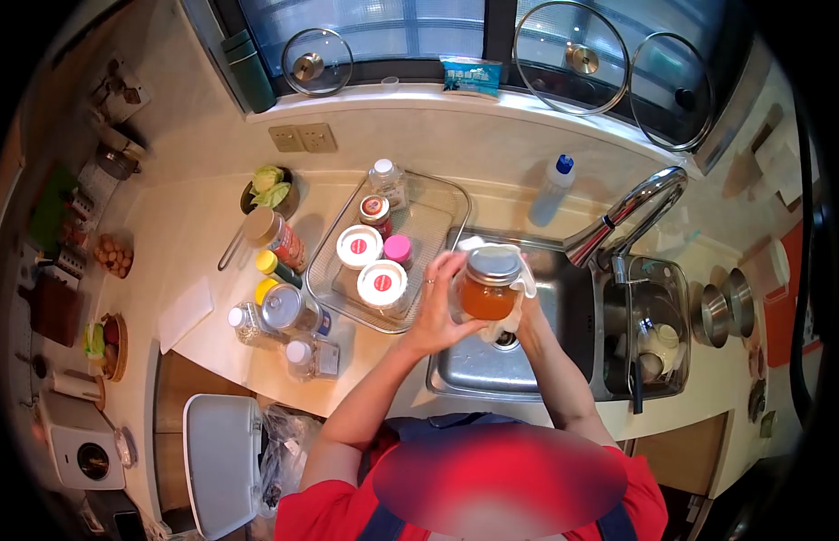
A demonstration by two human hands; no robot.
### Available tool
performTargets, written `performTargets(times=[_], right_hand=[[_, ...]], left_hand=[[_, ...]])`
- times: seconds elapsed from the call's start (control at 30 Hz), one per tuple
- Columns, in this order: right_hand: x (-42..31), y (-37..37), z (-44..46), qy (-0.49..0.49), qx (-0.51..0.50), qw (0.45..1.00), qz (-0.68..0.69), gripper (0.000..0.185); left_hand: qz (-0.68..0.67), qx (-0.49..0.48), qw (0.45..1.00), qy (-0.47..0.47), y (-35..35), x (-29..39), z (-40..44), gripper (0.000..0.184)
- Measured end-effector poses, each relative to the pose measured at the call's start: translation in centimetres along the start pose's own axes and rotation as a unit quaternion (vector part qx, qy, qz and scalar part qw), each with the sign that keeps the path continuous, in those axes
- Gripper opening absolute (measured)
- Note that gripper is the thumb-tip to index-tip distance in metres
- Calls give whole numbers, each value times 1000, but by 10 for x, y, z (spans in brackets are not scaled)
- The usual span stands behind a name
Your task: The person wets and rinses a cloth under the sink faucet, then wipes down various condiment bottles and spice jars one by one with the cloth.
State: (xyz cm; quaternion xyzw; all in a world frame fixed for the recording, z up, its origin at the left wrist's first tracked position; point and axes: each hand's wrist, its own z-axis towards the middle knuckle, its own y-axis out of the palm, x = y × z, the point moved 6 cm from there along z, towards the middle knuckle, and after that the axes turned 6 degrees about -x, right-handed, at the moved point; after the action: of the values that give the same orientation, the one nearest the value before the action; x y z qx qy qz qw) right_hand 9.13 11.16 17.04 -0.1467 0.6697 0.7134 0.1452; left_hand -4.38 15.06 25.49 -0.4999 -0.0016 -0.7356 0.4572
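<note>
A glass jar (488, 301) with amber contents and a silver lid is held upright over the sink (455, 368). My left hand (434, 311) grips it from the left side, thumb along its lower edge. Behind and to the right of the jar, my right hand (530, 317) presses a white cloth (527, 278) against the glass; its fingers are mostly hidden. Left of the sink, a wire-mesh basket (448, 191) holds two white-lidded tubs (382, 284), a pink-lidded jar (398, 250), a red-lidded jar (375, 213) and a white-capped bottle (389, 185).
Several jars and bottles, including a large lidded jar (291, 309), crowd the counter left of the basket. A chrome faucet (640, 203) arches over the sink's right side. A clear bottle (552, 191) stands behind it. Below left is an open bin lid (223, 460).
</note>
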Motion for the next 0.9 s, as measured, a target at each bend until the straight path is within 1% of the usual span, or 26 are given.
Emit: performTargets(times=[0.03,0.07,0.1,0.13,0.17,0.2,0.23,0.27,0.3,0.33,0.4,0.43,0.5,0.53,0.57,0.6,0.63,0.67,0.7,0.73,0.8,0.83,0.87,0.9], right_hand=[[6,-8,4,41,-8,998,46,62],[6,-2,8,38,-10,998,46,62],[11,1,11,53,11,996,71,61],[15,5,13,69,34,992,96,59],[15,8,13,77,58,992,82,52],[16,6,16,76,56,992,84,52],[17,-6,18,55,101,987,114,48],[18,-10,17,34,147,978,144,44],[17,-7,19,27,134,985,102,38],[16,-8,20,27,135,985,104,38],[12,5,24,27,6,997,79,38],[13,4,23,25,7,996,80,38],[8,3,20,-27,62,997,31,38],[6,3,17,-53,89,995,6,39],[7,8,14,-55,90,994,7,39],[3,11,9,-97,117,988,-37,39],[-2,15,3,-138,142,977,-81,39],[0,23,-1,-139,143,977,-79,39],[-6,33,-8,-181,160,954,-176,38],[-11,40,-15,-220,175,921,-270,36],[-8,42,-20,-232,165,920,-269,38],[-10,47,-25,-251,177,861,-404,42],[-12,56,-28,-265,187,783,-530,48],[-14,66,-31,-273,196,707,-623,57]], left_hand=[[50,-22,998,31,-5,11,9,100],[101,-45,992,63,-7,19,15,104],[104,-77,986,104,-1,15,16,108],[104,-79,986,105,0,15,16,108],[121,-83,983,111,2,16,15,106],[138,-86,980,117,5,17,13,104],[139,-88,980,116,10,13,11,104],[155,-52,979,124,11,13,8,101],[171,-16,976,132,11,12,5,98],[170,-18,976,131,13,8,3,98],[197,2,973,118,10,8,3,94],[196,-1,974,118,11,9,2,94],[193,29,975,106,10,11,3,93],[191,26,975,107,12,12,3,93],[181,45,977,101,11,12,4,93],[172,63,979,94,10,12,3,92],[171,62,979,95,11,11,4,92],[146,64,982,100,11,11,5,92],[120,66,985,104,11,11,6,92],[120,64,985,104,12,11,6,92],[116,78,985,97,11,12,7,92],[116,77,985,97,12,12,7,92],[123,72,986,84,13,10,6,91],[130,68,987,71,14,8,6,89]])
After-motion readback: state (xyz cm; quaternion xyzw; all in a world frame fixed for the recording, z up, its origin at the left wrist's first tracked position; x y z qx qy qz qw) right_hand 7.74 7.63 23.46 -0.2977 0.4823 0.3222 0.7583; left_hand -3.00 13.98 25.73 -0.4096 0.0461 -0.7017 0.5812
